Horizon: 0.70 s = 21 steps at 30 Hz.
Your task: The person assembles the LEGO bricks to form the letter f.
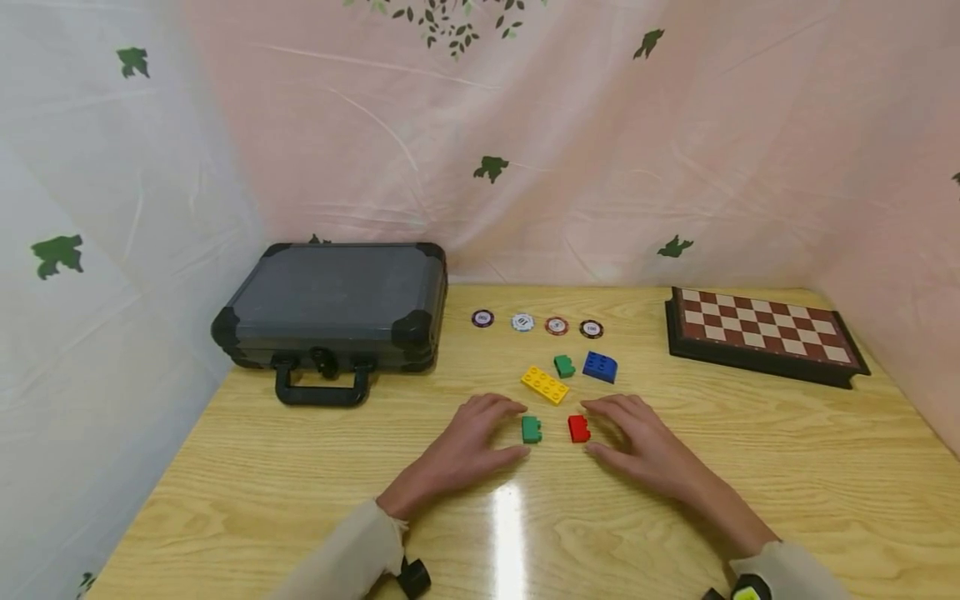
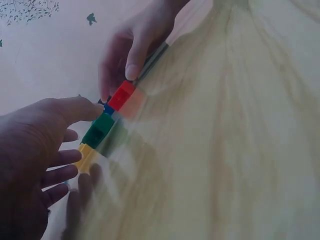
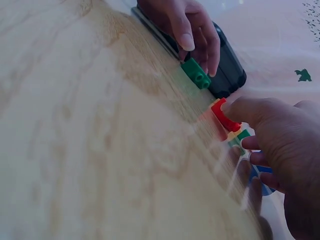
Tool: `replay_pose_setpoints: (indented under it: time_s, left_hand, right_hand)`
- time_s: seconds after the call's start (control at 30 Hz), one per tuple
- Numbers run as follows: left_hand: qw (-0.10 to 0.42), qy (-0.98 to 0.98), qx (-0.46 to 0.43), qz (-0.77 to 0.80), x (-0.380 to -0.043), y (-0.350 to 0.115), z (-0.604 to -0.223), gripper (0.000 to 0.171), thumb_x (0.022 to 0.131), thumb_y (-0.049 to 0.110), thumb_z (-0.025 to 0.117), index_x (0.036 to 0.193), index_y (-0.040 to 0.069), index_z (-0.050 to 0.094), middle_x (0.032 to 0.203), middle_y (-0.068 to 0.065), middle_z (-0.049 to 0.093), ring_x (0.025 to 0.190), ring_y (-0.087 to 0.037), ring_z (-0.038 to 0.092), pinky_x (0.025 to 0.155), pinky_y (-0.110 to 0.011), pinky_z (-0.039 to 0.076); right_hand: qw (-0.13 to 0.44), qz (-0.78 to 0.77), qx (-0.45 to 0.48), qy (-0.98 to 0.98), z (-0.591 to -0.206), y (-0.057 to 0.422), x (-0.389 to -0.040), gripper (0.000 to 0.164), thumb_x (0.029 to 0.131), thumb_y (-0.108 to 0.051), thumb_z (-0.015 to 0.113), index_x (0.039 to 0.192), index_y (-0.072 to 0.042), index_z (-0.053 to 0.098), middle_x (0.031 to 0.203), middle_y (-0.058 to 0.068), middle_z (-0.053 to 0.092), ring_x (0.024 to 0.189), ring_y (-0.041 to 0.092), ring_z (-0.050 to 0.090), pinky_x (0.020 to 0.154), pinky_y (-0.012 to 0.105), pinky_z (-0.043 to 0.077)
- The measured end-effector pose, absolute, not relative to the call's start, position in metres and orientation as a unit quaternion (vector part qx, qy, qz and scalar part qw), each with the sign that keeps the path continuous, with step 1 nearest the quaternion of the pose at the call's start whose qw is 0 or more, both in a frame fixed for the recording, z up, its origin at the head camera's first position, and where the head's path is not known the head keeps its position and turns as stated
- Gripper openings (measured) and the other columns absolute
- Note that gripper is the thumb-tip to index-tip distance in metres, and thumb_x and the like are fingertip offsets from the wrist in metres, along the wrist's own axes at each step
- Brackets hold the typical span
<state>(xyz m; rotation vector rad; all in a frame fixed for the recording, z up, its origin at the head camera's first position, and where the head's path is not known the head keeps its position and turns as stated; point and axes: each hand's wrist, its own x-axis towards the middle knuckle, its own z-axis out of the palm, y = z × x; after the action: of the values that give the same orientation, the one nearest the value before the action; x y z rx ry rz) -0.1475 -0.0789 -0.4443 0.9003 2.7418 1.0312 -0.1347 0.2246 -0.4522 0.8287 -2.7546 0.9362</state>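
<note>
My left hand (image 1: 474, 443) is just left of a green toy brick (image 1: 531, 429), its thumb and fingers spread apart with a gap between them. Facing it, my right hand (image 1: 637, 437) is beside a red toy brick (image 1: 578, 428), thumb and fingers likewise parted. Both bricks lie on the table, a short space between them. In the left wrist view the green brick (image 2: 98, 130) shows past the left thumb. The right wrist view has the red brick (image 3: 226, 115) by the right thumb. Behind them lie a yellow brick (image 1: 545, 385), a smaller green brick (image 1: 564, 366) and a blue brick (image 1: 600, 367).
Several poker chips (image 1: 557, 325) lie in a row farther back on the wooden table (image 1: 285, 492). A dark grey case (image 1: 337, 292) with its handle toward me stands at the back left. On the right is a checkered board box (image 1: 765, 329). A patterned cloth (image 1: 570, 225) hangs behind.
</note>
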Motion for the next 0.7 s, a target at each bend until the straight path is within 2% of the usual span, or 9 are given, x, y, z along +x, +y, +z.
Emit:
replay_pose_setpoints:
  time_s: [0.37, 0.7]
  left_hand:
    - [0.027, 0.904, 0.297, 0.307, -0.151, -0.063, -0.445, 0.048, 0.094, 0.035, 0.076, 0.135, 0.013, 0.065, 0.129, -0.003, 0.061, 0.117, -0.022, 0.051, 0.102, -0.044, 0.040]
    - [0.014, 0.901, 0.314, 0.300, -0.152, -0.063, -0.448, 0.044, 0.095, 0.033, 0.076, 0.134, 0.013, 0.066, 0.125, -0.003, 0.062, 0.113, -0.021, 0.050, 0.100, -0.042, 0.040]
  right_hand:
    - [0.082, 0.302, 0.285, -0.906, -0.456, 0.221, -0.137, 0.050, 0.092, -0.024, 0.081, 0.137, -0.010, 0.066, 0.132, 0.006, 0.062, 0.121, 0.027, 0.054, 0.099, 0.057, 0.046]
    - [0.093, 0.302, 0.290, -0.904, -0.457, 0.217, -0.139, 0.048, 0.091, -0.023, 0.082, 0.134, -0.011, 0.067, 0.130, 0.004, 0.062, 0.120, 0.024, 0.053, 0.097, 0.056, 0.046]
